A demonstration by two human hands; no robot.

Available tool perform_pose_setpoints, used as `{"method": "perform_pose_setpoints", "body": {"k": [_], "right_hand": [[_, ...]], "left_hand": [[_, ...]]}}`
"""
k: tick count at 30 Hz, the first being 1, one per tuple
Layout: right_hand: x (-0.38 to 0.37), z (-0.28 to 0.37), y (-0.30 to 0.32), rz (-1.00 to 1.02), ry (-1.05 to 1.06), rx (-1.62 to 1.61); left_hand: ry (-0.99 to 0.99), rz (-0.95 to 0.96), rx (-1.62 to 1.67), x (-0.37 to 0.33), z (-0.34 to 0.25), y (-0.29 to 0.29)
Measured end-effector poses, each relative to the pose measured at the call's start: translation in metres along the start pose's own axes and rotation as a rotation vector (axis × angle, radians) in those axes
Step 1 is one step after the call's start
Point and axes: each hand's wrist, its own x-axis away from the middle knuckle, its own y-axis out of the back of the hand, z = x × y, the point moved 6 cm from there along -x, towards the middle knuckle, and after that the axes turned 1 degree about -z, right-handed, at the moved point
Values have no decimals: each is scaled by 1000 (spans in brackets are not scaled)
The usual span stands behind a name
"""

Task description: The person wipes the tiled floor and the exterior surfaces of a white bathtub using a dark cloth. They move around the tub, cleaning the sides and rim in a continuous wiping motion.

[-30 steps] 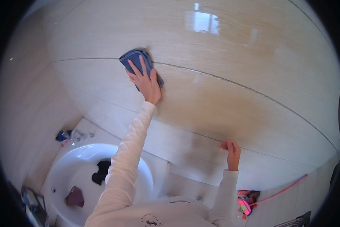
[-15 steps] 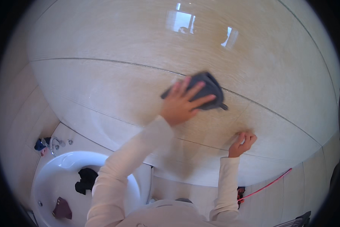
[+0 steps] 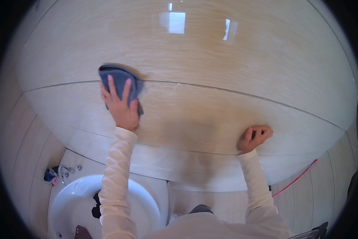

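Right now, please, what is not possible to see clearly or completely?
All in the head view:
Blue cloth: far side hidden by its front and the left hand.
Black cloth: partly behind the left sleeve.
Maroon cloth and tub: cut off by the lower edge.
Pink stick: one end hidden behind the right sleeve.
Items by the tap: too small to identify.

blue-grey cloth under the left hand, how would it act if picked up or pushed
The cloth is probably floppy: its folded layers curve softly. It's likely light, being only fabric, though dampness is unclear. Pushed by the left hand, it may slide easily, since the wall looks glossy.
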Motion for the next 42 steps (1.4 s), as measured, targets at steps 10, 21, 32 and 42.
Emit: {"method": "perform_pose_setpoints", "body": {"k": [10, 21, 32, 42], "right_hand": [[-8, 2, 0, 91, 10, -122], [-124, -2, 6, 347, 563, -778], [-125, 0, 17, 325, 606, -913], [-125, -5, 15, 255, 576, -982]], "left_hand": [[407, -42, 4, 46, 38, -4], [178, 67, -10, 18, -226, -76], [20, 164, 2, 14, -293, -91], [-205, 344, -147, 10, -244, -74]]}}
